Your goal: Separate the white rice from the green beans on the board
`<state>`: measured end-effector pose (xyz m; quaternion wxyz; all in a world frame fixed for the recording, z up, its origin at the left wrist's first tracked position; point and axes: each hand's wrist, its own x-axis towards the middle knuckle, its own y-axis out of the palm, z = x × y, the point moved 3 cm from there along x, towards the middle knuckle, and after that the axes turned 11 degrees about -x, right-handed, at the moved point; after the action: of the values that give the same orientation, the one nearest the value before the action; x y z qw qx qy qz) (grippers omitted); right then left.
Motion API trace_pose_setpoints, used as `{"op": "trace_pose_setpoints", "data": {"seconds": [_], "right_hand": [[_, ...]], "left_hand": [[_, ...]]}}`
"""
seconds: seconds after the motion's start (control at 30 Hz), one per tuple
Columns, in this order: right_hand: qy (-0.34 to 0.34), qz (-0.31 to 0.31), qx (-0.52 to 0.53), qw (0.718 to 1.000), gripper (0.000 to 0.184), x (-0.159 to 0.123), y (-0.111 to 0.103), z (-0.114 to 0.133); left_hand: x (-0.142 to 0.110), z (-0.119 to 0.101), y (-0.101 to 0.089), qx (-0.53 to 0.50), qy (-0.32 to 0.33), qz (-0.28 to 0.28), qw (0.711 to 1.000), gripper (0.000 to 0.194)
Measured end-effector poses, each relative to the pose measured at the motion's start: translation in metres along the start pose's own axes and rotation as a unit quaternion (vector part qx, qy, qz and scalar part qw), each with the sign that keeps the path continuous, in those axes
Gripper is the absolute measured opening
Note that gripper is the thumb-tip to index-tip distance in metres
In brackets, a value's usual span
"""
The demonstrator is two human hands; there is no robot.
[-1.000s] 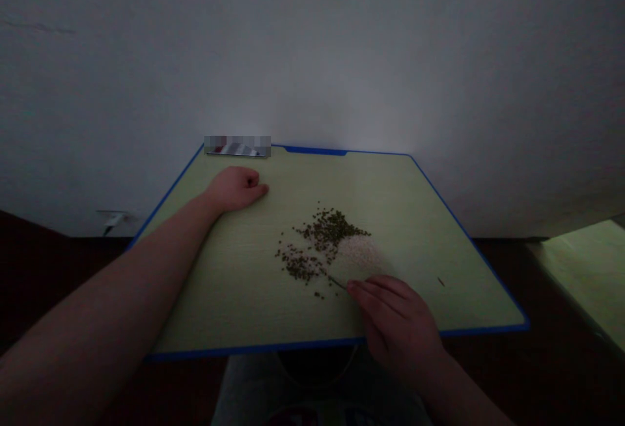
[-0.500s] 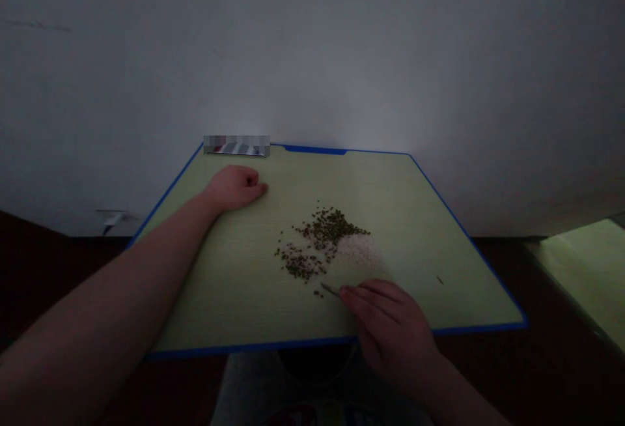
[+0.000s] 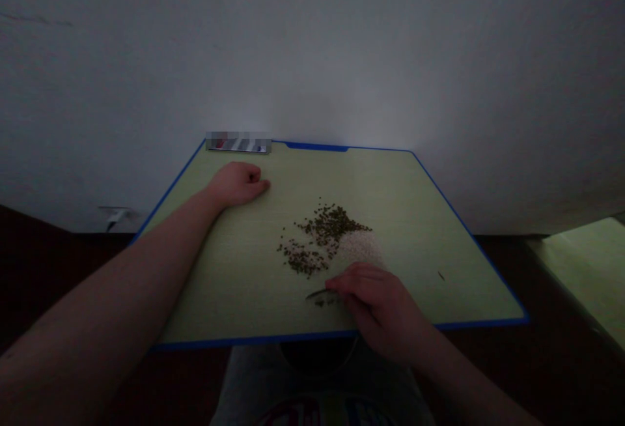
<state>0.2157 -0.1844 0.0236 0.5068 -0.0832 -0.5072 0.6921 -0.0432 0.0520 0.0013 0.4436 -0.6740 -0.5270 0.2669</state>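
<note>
My left hand (image 3: 239, 183) rests on the pale table, curled into a loose fist with nothing seen in it. My right hand (image 3: 378, 305) is closed near the front edge, its thumb and fingers pinching a thin, dark, pointed strip (image 3: 316, 293), perhaps a small blade or stick. Beside the strip's tip lie a few dark grains (image 3: 322, 302). Just beyond that hand spreads a heap of small green beans (image 3: 334, 223), mixed at the near left with pale grains. A mound of white, rice-like grains (image 3: 360, 245) borders the beans and is partly hidden by my right hand.
The table (image 3: 219, 296) has a blue rim and stands against a grey wall (image 3: 312, 55). A flat, blurred-out object (image 3: 239, 142) lies at the back left corner. To the right is a small brown sliver (image 3: 441, 275). Another pale surface (image 3: 590, 269) appears at far right.
My right hand has shifted slightly up and left, and the strip now points more to the left, over the few loose grains. My left hand stays in place on the table.
</note>
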Motion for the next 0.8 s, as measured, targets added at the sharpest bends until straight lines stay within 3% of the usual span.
{"op": "trace_pose_setpoints", "data": {"seconds": [0.2, 0.47, 0.8], "right_hand": [[0.063, 0.062, 0.053, 0.995, 0.029, 0.000, 0.002, -0.002], [0.151, 0.116, 0.049, 0.980, 0.030, -0.008, 0.002, 0.000], [0.178, 0.134, 0.037, 0.974, 0.029, -0.011, -0.002, 0.005]], "left_hand": [[0.000, 0.000, 0.000, -0.003, -0.002, -0.006, 1.000, 0.034], [0.000, -0.001, 0.000, -0.012, -0.005, -0.006, 1.000, 0.034], [0.000, 0.000, 0.000, -0.015, 0.000, -0.007, 1.000, 0.034]]}}
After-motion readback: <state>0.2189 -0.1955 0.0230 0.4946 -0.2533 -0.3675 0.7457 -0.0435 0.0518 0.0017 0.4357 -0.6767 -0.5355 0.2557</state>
